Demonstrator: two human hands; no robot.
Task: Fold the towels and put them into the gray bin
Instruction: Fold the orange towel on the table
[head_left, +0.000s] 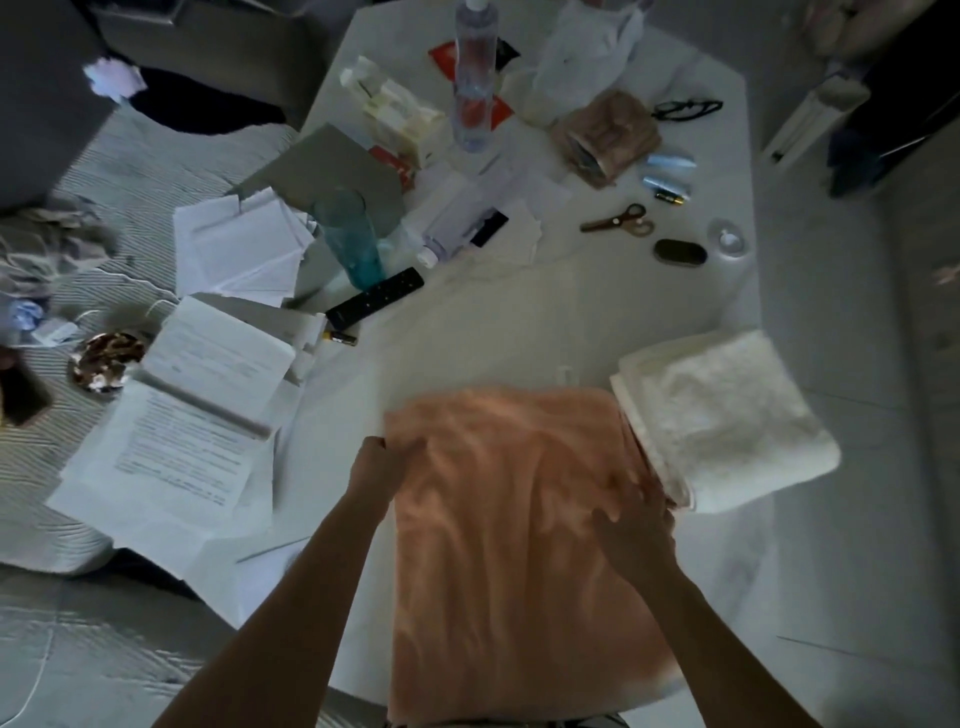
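Observation:
A peach towel (509, 545) lies spread on the white table (597, 322), its near end hanging over the front edge. My left hand (376, 470) pinches the towel's left edge near the far corner. My right hand (631, 525) is blurred and rests on the towel's right side, fingers spread toward that edge. A folded white towel (727, 421) sits beside the peach one, at its right. No gray bin can be made out in view.
The far half of the table holds a clear bottle (474, 78), a teal tumbler (350, 239), a black remote (375, 304), scissors (621, 221), papers (239, 249) and small items. Open booklets (182, 415) overhang the table's left edge.

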